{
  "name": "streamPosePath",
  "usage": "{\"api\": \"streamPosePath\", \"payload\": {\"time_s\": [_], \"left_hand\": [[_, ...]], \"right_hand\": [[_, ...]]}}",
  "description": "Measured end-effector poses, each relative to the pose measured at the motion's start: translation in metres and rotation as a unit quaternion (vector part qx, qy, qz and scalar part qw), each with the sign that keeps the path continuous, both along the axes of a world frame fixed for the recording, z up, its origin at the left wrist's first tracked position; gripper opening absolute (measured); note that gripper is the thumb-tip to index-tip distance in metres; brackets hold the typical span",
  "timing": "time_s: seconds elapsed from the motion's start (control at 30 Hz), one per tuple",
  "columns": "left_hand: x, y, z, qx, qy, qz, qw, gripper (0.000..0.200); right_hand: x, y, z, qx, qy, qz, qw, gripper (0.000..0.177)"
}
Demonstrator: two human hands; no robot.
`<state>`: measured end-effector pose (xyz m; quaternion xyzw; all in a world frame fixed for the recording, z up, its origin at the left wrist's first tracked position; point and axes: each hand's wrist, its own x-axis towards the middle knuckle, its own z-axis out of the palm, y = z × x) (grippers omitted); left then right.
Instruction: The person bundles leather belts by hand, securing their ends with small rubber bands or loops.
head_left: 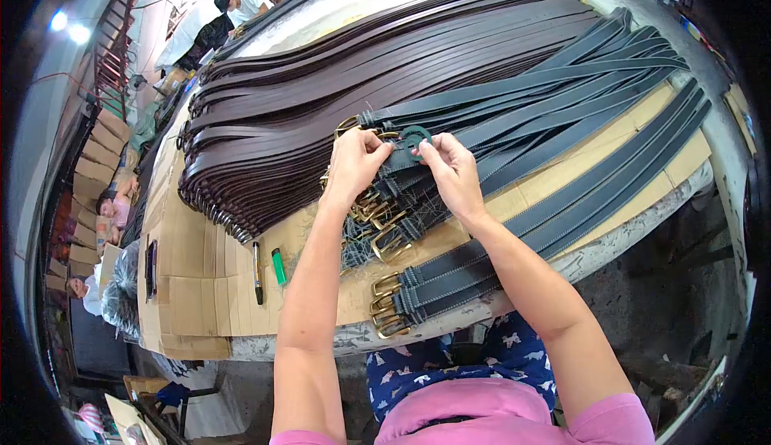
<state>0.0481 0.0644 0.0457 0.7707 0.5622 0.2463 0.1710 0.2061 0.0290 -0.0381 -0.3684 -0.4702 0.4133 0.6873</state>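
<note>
Cardboard is spread over a long worktop in a busy workshop, and most of it is covered by belts. Brown belts are fanned out in a thick stack across the far side. Blue-grey belts are laid in a second stack to the right and nearer, with their brass buckles gathered toward the near edge.

Over that second stack, one belt end is held between both hands. The left hand is closed on it from the left, its grip narrow and pinched at the fingertips. The right hand is pinched on it from the right in the same way. The held part seems to be curled into a loop, though this is hard to make out.

A dark pen and a green lighter are seen lying side by side on the cardboard, left of the hands. Other people are seen at the far left edge.
</note>
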Motion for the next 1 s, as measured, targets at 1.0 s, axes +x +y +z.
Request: {"api": "streamPosePath", "payload": {"time_s": [1.0], "left_hand": [[-0.004,-0.023,-0.025,0.11,-0.134,0.041,0.984,0.026]], "right_hand": [[-0.006,-0.004,0.006,0.042,-0.219,-0.044,0.974,0.022]]}}
